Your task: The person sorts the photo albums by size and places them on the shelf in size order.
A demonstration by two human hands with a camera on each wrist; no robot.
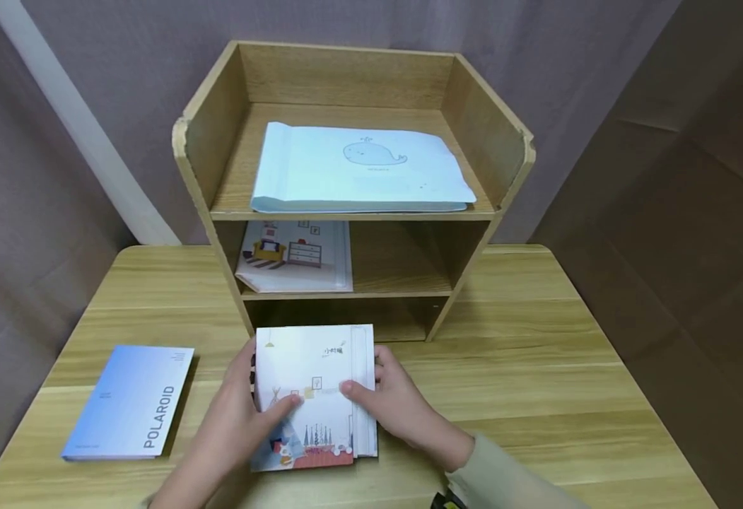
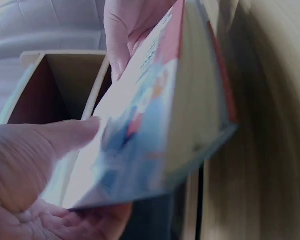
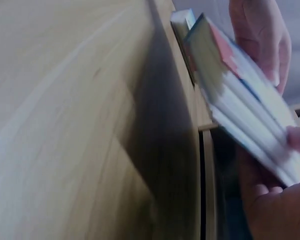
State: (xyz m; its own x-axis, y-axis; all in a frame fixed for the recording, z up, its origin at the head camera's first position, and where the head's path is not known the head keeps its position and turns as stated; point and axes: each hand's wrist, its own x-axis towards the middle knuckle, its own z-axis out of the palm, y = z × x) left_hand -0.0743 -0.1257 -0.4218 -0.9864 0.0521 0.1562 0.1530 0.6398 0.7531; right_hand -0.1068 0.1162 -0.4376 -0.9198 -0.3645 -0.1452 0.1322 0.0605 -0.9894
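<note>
Both hands hold a thick book [image 1: 320, 357] with a white illustrated cover, raised in front of a small wooden shelf. My left hand [image 1: 244, 413] grips its left side, thumb lying on the cover and fingers underneath. On the right side, my right hand [image 1: 403, 403] grips it the same way, its thumb on the cover near the edge. In the left wrist view the tilted book [image 2: 140, 130] shows its page edges and red-and-blue cover art. From the right wrist, the book's thick page block [image 3: 255, 115] is visible, with the table below it.
The wooden shelf [image 1: 346, 294] stands at the table's back. A pale whale-cover book [image 1: 320, 170] lies on its top level, and a book with a furniture drawing [image 1: 320, 272] on the middle level. A blue POLAROID book [image 1: 126, 403] lies at left on the table [image 1: 536, 396].
</note>
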